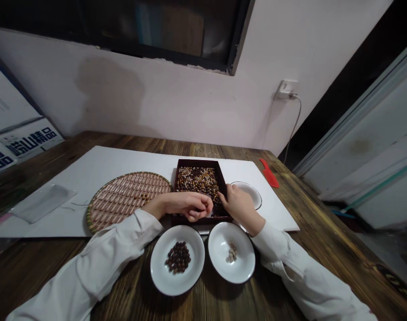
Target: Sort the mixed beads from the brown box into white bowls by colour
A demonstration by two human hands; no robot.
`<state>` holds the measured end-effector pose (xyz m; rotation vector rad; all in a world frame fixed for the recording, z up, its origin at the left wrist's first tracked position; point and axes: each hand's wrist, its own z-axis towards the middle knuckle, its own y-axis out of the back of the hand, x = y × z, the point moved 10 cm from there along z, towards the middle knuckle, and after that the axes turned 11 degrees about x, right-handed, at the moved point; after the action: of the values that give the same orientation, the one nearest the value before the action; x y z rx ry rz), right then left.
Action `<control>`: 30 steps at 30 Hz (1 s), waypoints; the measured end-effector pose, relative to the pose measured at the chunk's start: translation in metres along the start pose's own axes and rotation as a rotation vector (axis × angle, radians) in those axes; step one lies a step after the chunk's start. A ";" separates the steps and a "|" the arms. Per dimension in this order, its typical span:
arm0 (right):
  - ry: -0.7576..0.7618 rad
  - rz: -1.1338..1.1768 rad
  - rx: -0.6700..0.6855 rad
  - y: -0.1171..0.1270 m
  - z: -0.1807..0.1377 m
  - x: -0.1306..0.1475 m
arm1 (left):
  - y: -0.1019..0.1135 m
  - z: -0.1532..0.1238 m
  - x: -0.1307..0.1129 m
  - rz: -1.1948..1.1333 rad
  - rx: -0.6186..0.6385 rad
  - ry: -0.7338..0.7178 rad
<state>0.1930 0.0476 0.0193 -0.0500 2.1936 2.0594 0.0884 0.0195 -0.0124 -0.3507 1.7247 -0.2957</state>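
Observation:
A dark red box (198, 163) holds many small round beads (197, 178) in brown, yellow, black and pale shades. Over its near side is my left hand (190, 206), closed with fingers curled; whatever lies in them is hidden. My right hand (240, 204) is closed at the box's right wall, thumb on the inner side and bent fingers at the rim. In front of the box stand two white bowls. The left bowl (158, 263) contains dark brown beads (178, 257); a few pale beads (231, 253) lie in the right bowl (246, 263).
Left of the box, a round woven tray (115, 196) carries a few yellow-brown beads. Another white bowl (255, 194) is partly behind my right hand. A red comb (269, 174) and a clear plastic bag (43, 203) lie on the white board (99, 160). Printed cartons (30, 138) stand far left.

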 end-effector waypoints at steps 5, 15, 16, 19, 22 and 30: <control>-0.001 0.000 0.004 0.000 0.000 0.000 | 0.002 0.000 -0.001 -0.012 -0.014 -0.005; -0.005 -0.012 0.020 -0.001 0.001 0.000 | 0.005 0.001 0.001 -0.029 -0.005 -0.012; -0.006 -0.012 0.019 -0.001 0.001 0.000 | 0.006 0.001 0.001 -0.029 -0.009 -0.012; -0.003 -0.004 0.009 0.000 0.001 0.000 | 0.008 0.002 0.000 -0.024 -0.029 -0.020; 0.003 0.002 0.005 0.000 0.000 0.000 | 0.012 0.002 0.000 -0.012 -0.060 -0.038; 0.002 0.003 0.024 -0.001 0.001 0.000 | 0.025 0.004 0.006 0.162 -0.190 0.010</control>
<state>0.1933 0.0481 0.0180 -0.0470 2.2205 2.0356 0.0899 0.0400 -0.0284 -0.3453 1.7839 -0.0153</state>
